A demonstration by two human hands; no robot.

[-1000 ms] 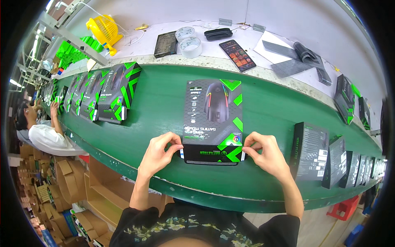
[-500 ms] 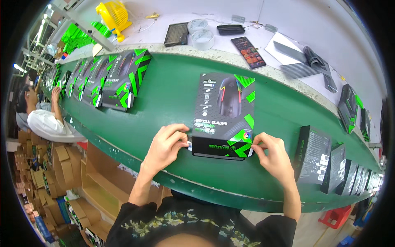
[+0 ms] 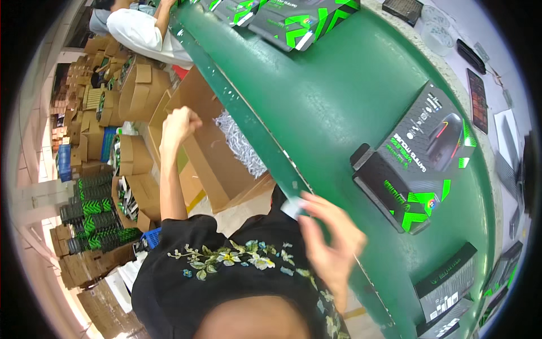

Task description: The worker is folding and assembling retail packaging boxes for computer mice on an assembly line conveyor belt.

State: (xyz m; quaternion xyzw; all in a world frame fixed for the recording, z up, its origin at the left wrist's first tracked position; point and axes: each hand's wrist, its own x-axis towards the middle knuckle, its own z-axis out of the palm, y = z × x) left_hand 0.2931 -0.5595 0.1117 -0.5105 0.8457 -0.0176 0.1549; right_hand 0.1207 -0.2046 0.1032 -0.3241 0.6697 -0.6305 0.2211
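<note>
A wide bare stretch of the green surface (image 3: 339,96) is lying open between the upper boxes (image 3: 282,17) and the mouse box (image 3: 415,155), letting hands pass freely. That box is blocking the right part, with more boxes (image 3: 451,288) crowding the lower right end. Below the surface's edge, an open carton (image 3: 209,152) with shredded paper (image 3: 243,144) is standing in the way.
</note>
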